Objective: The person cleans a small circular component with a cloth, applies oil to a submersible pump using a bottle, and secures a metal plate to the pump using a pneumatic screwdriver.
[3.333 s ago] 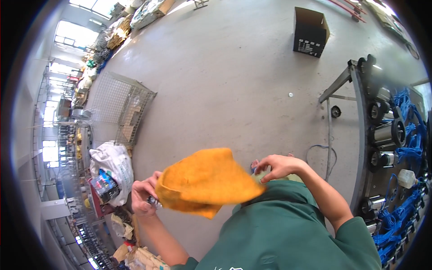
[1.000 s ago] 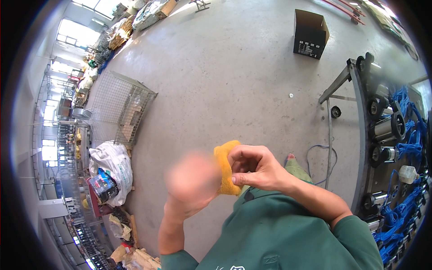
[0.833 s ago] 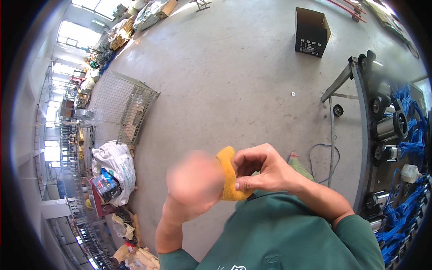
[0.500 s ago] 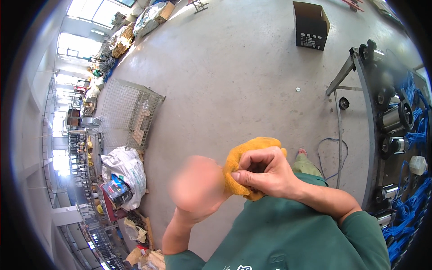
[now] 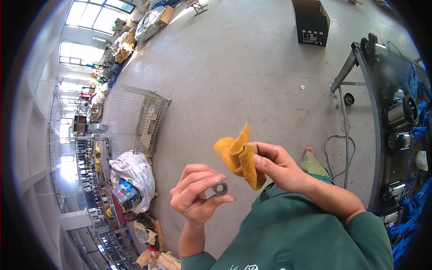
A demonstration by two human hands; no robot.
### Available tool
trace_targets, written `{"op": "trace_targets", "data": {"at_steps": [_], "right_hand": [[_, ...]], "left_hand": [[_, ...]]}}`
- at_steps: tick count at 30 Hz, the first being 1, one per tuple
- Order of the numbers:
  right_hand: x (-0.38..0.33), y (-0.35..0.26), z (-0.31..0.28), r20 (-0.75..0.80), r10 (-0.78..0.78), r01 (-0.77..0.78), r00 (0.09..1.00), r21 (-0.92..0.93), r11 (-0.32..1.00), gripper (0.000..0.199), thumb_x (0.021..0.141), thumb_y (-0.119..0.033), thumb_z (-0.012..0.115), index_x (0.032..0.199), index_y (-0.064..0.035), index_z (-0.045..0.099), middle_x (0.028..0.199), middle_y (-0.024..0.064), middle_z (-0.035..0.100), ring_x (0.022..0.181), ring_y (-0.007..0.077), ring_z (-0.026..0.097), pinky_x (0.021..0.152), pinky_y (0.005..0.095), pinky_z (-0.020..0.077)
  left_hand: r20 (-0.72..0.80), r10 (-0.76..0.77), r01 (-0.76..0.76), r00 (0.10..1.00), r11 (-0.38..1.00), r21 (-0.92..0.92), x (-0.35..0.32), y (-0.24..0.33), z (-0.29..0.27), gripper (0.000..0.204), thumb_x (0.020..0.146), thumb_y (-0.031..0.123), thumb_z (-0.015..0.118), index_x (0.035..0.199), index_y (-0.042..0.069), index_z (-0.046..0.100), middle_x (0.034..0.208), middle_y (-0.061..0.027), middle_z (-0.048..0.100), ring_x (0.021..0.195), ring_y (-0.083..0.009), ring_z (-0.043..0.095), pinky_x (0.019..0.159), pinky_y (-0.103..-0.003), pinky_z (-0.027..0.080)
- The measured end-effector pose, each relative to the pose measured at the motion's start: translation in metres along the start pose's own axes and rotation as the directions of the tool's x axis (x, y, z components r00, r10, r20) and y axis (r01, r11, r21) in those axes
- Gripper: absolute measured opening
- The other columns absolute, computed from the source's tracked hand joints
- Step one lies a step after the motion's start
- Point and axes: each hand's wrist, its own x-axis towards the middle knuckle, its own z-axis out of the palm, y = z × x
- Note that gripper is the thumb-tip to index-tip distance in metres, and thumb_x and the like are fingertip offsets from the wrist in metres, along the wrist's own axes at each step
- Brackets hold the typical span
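Note:
My left hand (image 5: 198,192) pinches a small grey metal ring (image 5: 220,188) between thumb and fingers, its round hole turned upward. To the right of it, my right hand (image 5: 280,167) grips a mustard-yellow cloth (image 5: 243,157) by one side between thumb and fingers. The cloth is bunched, with a thick ribbed edge, and its loose part sticks out to the left, above the ring. Ring and cloth are apart. Both hands are held up in front of my green shirt, over the floor.
On the right stands a metal-framed bench (image 5: 369,117) with steel motor-like cylinders (image 5: 402,113) and blue cables (image 5: 407,202). A wire mesh cage (image 5: 150,121) and white sack (image 5: 130,171) lie left. An open black box (image 5: 311,27) sits far off. A cable (image 5: 353,153) loops on the floor.
My left hand has come away from the cloth and now shows the metal ring. The cloth, earlier wrapped around between both hands, hangs from my right hand alone. The view has shifted slightly.

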Motion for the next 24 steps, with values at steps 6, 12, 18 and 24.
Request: {"op": "trace_targets", "data": {"at_steps": [6, 12, 18, 24], "right_hand": [[0.001, 0.005, 0.004, 0.052, -0.244, 0.249, 0.968, -0.213, 0.945, 0.023, 0.099, -0.014, 0.069, 0.114, -0.0012, 0.059, 0.093, 0.0031, 0.068, 0.083, 0.005, 0.058, 0.07, 0.0238, 0.0479], [0.013, -0.007, 0.004, 0.224, -0.466, 0.509, 0.856, -0.527, 0.681, 0.022, 0.091, -0.006, 0.074, 0.113, -0.0017, 0.071, 0.096, 0.0111, 0.071, 0.081, 0.0169, 0.068, 0.071, 0.029, 0.0545], [0.02, -0.012, 0.001, 0.418, -0.492, 0.641, 0.763, -0.585, 0.497, 0.032, 0.079, -0.005, 0.083, 0.11, -0.0039, 0.074, 0.1, 0.011, 0.07, 0.081, 0.0203, 0.068, 0.068, 0.031, 0.0542], [0.022, -0.028, 0.0, 0.345, -0.471, 0.577, 0.812, -0.599, 0.555, 0.031, 0.085, -0.003, 0.074, 0.116, -0.0023, 0.069, 0.097, 0.0111, 0.068, 0.083, 0.0261, 0.069, 0.071, 0.0345, 0.0552]], "left_hand": [[0.011, 0.003, -0.003, 1.0, 1.0, 0.031, 0.002, -0.001, -0.002, 0.047, 0.059, 0.028, 0.095, 0.092, 0.001, 0.074, 0.078, -0.0072, 0.072, 0.077, -0.0248, 0.065, 0.065, -0.033, 0.053], [0.056, -0.012, 0.008, 0.998, 0.998, 0.058, 0.002, -0.004, -0.003, 0.048, 0.063, 0.028, 0.095, 0.09, -0.003, 0.071, 0.079, -0.0092, 0.069, 0.077, -0.026, 0.063, 0.067, -0.035, 0.052], [0.142, -0.088, 0.086, 0.986, 0.996, 0.018, 0.007, -0.008, -0.007, 0.043, 0.066, 0.023, 0.093, 0.091, -0.002, 0.069, 0.081, -0.0103, 0.068, 0.075, -0.0258, 0.064, 0.065, -0.035, 0.052], [0.189, -0.246, 0.287, 0.951, 0.929, -0.234, 0.006, -0.014, -0.011, 0.04, 0.069, 0.017, 0.093, 0.095, -0.003, 0.07, 0.088, -0.0119, 0.067, 0.08, -0.0206, 0.063, 0.069, -0.031, 0.052]]}}
